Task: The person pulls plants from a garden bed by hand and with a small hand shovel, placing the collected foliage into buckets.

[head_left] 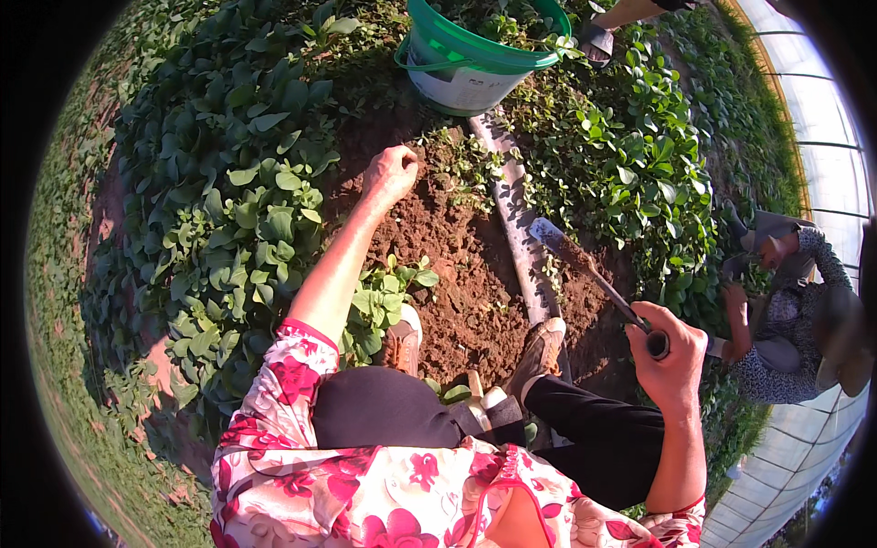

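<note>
My right hand [670,352] is closed around the handle of a trowel [585,263]. Its flat, narrow blade has soil on it and points up and left, over the white strip and the dirt. My left hand [393,173] is stretched forward over the loose brown soil [438,251], fingers curled in. What they hold, if anything, is hidden. Just beyond it stands a green bucket [489,64] with leafy plants inside and a pale label on its side. Low leafy plants [379,297] grow by my left forearm and shoe.
A whitish strip [523,224] runs along the soil from the bucket toward my right shoe [539,352]. Dense greens [242,210] cover the left, with more plants [653,173] on the right. Another person [795,315] crouches at right; a further foot [598,44] shows beside the bucket.
</note>
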`<state>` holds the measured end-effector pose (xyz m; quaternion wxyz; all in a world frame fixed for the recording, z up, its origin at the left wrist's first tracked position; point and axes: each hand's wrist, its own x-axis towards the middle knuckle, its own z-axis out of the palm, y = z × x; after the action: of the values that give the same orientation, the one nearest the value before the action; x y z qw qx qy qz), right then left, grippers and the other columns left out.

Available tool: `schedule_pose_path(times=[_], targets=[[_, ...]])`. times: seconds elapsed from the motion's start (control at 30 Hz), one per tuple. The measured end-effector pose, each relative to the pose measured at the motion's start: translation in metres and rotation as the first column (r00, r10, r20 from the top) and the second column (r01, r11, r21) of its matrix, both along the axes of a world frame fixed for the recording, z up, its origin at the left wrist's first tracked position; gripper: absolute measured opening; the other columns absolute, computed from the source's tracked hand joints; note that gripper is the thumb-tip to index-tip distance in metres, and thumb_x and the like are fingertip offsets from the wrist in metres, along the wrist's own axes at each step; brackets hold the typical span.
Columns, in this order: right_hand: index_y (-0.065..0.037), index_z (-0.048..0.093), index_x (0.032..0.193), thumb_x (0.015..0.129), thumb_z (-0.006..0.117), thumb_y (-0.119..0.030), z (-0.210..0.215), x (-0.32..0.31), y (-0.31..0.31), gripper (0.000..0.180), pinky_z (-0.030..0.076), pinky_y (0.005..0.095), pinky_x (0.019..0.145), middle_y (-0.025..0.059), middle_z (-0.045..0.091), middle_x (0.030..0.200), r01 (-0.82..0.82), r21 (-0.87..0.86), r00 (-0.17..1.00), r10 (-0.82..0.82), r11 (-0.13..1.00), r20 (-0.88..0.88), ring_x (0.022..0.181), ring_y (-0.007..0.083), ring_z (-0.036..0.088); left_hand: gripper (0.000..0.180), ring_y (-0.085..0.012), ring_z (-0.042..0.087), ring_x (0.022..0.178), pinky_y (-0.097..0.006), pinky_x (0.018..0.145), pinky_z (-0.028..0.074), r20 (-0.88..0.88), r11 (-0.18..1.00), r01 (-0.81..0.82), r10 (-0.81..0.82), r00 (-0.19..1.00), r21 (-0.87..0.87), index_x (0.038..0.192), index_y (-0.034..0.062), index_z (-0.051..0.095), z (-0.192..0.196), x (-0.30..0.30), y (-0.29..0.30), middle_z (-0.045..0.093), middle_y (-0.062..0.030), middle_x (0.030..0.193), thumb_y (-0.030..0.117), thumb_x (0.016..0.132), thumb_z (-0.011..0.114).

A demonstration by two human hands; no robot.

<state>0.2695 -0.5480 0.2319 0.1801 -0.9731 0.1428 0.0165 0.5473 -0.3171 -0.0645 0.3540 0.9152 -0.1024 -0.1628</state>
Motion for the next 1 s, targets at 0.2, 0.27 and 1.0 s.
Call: schedule_pose_path(times=[0.2, 0.27, 1.0], targets=[[-0.004, 0.070, 0.094, 0.076, 0.071, -0.009, -0.044, -0.006, 0.000, 0.019, 0.043, 0.0241, 0.051, 0.0031, 0.058, 0.059, 0.244, 0.136, 0.946, -0.205, 0.960, -0.249, 0.052, 0.0061, 0.050, 0.023, -0.0318, 0.059, 0.096, -0.042, 0.087, 0.048, 0.047, 0.954, 0.301, -0.301, 0.952, 0.010, 0.099, 0.0069, 0.065, -0.036, -0.053, -0.010, 0.060, -0.0158, 0.096, 0.019, 0.080, 0.065], [-0.004, 0.070, 0.095, 0.076, 0.070, -0.009, -0.053, -0.007, -0.010, 0.020, 0.043, 0.0242, 0.052, 0.0020, 0.058, 0.059, 0.273, 0.125, 0.927, -0.226, 0.954, -0.300, 0.053, 0.0056, 0.051, 0.024, -0.0324, 0.056, 0.099, -0.042, 0.088, 0.047, 0.046, 0.925, 0.379, -0.380, 0.924, 0.028, 0.101, 0.0050, 0.063, -0.036, -0.069, -0.017, 0.059, -0.0156, 0.099, 0.018, 0.080, 0.065], [-0.006, 0.072, 0.096, 0.077, 0.070, -0.011, -0.343, 0.012, -0.027, 0.021, 0.051, 0.0272, 0.065, 0.0092, 0.070, 0.076, 0.415, 0.650, 0.882, -0.456, 0.637, -0.117, 0.067, 0.0124, 0.065, 0.023, -0.0315, 0.051, 0.096, -0.043, 0.085, 0.045, -0.147, 0.395, 0.782, -0.843, 0.517, 0.483, 0.100, 0.0049, 0.061, 0.018, -0.032, -0.020, 0.054, -0.0129, 0.095, 0.016, 0.080, 0.063]])
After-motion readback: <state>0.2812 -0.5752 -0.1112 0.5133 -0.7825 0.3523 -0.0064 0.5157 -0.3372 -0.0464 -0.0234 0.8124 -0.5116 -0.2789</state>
